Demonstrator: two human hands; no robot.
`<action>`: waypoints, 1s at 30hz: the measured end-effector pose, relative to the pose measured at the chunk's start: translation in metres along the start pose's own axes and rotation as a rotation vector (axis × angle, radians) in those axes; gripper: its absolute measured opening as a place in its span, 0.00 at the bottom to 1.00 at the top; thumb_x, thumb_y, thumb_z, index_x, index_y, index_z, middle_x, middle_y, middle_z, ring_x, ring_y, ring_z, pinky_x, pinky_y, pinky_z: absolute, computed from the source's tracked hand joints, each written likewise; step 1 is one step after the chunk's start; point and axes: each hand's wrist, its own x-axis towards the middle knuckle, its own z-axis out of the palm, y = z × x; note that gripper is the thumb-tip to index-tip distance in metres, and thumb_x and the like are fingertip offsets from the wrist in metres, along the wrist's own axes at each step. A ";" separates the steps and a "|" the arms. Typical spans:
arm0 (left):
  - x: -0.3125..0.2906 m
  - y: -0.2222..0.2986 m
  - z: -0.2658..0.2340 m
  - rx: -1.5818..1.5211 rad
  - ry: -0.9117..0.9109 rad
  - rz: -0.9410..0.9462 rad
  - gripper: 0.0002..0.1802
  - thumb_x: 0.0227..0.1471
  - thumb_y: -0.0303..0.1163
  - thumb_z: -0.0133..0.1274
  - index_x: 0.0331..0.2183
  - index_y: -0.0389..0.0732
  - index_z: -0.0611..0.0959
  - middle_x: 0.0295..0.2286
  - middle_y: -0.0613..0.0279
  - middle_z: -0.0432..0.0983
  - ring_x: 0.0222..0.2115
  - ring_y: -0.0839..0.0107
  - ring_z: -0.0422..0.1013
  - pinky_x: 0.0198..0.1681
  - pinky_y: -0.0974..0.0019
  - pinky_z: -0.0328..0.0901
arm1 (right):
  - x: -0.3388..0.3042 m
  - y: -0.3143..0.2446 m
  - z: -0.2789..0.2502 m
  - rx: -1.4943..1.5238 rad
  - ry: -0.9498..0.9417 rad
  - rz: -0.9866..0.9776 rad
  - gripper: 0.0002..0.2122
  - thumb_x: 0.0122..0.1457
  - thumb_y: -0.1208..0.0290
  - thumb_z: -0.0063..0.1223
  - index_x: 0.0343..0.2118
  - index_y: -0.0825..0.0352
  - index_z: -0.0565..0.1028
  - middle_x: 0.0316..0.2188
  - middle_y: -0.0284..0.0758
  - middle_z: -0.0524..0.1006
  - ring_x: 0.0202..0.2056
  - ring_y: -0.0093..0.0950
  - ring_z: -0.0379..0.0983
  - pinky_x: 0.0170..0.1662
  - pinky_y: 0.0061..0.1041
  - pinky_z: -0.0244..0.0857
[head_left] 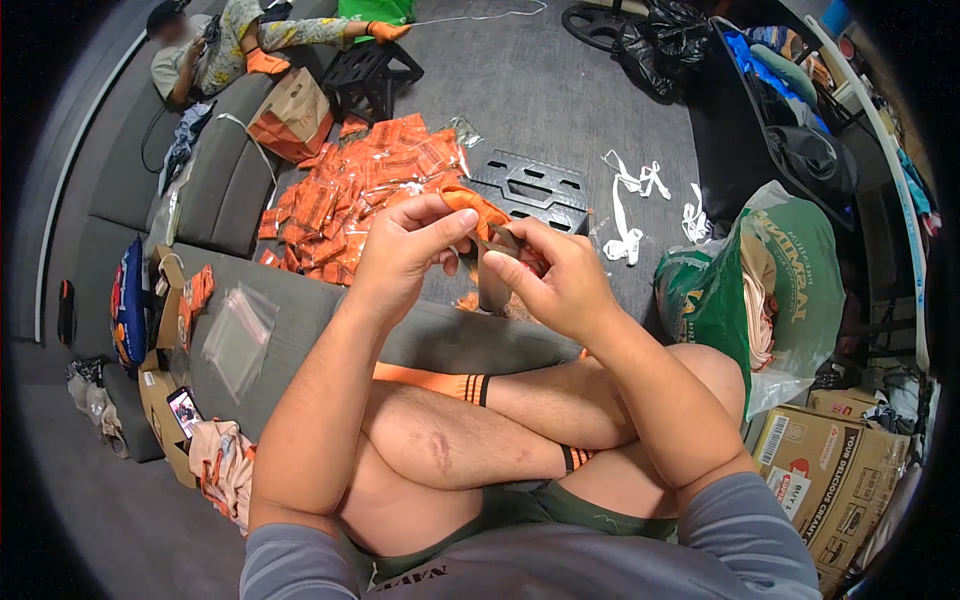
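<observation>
My left hand (405, 240) is closed, thumb and fingers pinching a small piece of orange fabric (472, 205) raised above my crossed legs. Close beside it, my right hand (565, 275) is also closed, its thumb and forefinger on a dark, narrow thing (508, 240) that touches the fabric's lower edge. Its kind is hard to tell, since my fingers cover much of it. Beyond my hands lies a large heap of orange items in clear plastic packets (370, 185). A black folding stool (535, 190) stands just past the fabric.
Left of me, clear plastic sleeves (240, 345) lie on the grey sofa, near a phone (183, 412) and peach cloth (222, 460). A green plastic bag (800, 270) and cardboard box (830, 480) stand right. White strips (625, 220) lie on the floor. Another person (215, 55) reclines far left.
</observation>
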 end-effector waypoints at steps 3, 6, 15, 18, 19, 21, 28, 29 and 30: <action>0.001 -0.003 -0.002 0.022 -0.005 0.004 0.08 0.51 0.33 0.58 0.31 0.38 0.83 0.24 0.67 0.76 0.24 0.81 0.70 0.23 0.76 0.63 | 0.000 0.001 0.000 -0.002 0.000 -0.005 0.11 0.54 0.67 0.58 0.35 0.69 0.74 0.16 0.32 0.69 0.18 0.18 0.62 0.22 0.20 0.58; 0.001 -0.003 -0.002 0.029 -0.007 0.007 0.08 0.51 0.33 0.58 0.31 0.38 0.82 0.24 0.67 0.76 0.24 0.81 0.70 0.23 0.76 0.63 | 0.000 0.001 0.001 0.012 0.006 -0.015 0.11 0.54 0.67 0.58 0.35 0.69 0.75 0.16 0.32 0.69 0.18 0.19 0.61 0.22 0.21 0.58; 0.000 -0.001 -0.002 -0.108 0.002 -0.046 0.09 0.51 0.33 0.58 0.33 0.38 0.82 0.25 0.67 0.76 0.24 0.80 0.70 0.23 0.76 0.63 | 0.000 0.005 0.001 0.081 0.034 0.005 0.10 0.56 0.69 0.57 0.36 0.71 0.75 0.19 0.33 0.73 0.20 0.18 0.68 0.25 0.19 0.62; -0.001 -0.001 -0.003 -0.161 -0.013 -0.087 0.08 0.51 0.32 0.58 0.33 0.39 0.81 0.26 0.67 0.76 0.24 0.81 0.70 0.23 0.76 0.62 | 0.002 0.007 -0.001 0.056 0.083 -0.033 0.10 0.57 0.69 0.56 0.36 0.71 0.75 0.21 0.34 0.76 0.22 0.19 0.72 0.26 0.19 0.65; -0.001 -0.001 -0.003 -0.179 -0.033 -0.103 0.08 0.51 0.32 0.58 0.34 0.39 0.81 0.26 0.68 0.76 0.24 0.81 0.70 0.23 0.77 0.62 | 0.002 0.007 -0.001 0.055 0.083 -0.032 0.10 0.57 0.69 0.56 0.36 0.71 0.75 0.21 0.34 0.76 0.22 0.19 0.72 0.26 0.19 0.65; -0.001 -0.001 -0.003 -0.197 -0.052 -0.120 0.08 0.51 0.32 0.58 0.34 0.39 0.81 0.26 0.68 0.76 0.24 0.81 0.70 0.23 0.77 0.62 | 0.001 0.007 0.000 -0.022 0.104 -0.107 0.10 0.57 0.69 0.57 0.36 0.71 0.75 0.22 0.35 0.77 0.22 0.20 0.73 0.26 0.20 0.66; -0.002 0.000 0.000 -0.263 -0.133 -0.170 0.08 0.51 0.33 0.57 0.34 0.40 0.80 0.26 0.69 0.76 0.24 0.82 0.69 0.23 0.77 0.62 | 0.003 0.013 0.001 -0.132 0.171 -0.260 0.10 0.55 0.70 0.58 0.37 0.69 0.75 0.23 0.37 0.77 0.21 0.24 0.74 0.25 0.21 0.67; -0.002 0.000 0.000 -0.263 -0.133 -0.170 0.08 0.51 0.33 0.57 0.34 0.40 0.80 0.26 0.69 0.76 0.24 0.82 0.69 0.23 0.77 0.62 | 0.003 0.015 0.001 -0.133 0.174 -0.266 0.10 0.55 0.70 0.58 0.37 0.69 0.76 0.23 0.37 0.77 0.21 0.24 0.74 0.25 0.21 0.67; -0.002 0.000 0.000 -0.261 -0.127 -0.171 0.08 0.52 0.33 0.57 0.34 0.40 0.80 0.26 0.69 0.76 0.24 0.82 0.69 0.23 0.77 0.62 | 0.004 0.015 0.001 -0.133 0.176 -0.272 0.10 0.54 0.70 0.58 0.37 0.69 0.76 0.23 0.37 0.77 0.21 0.25 0.74 0.25 0.21 0.67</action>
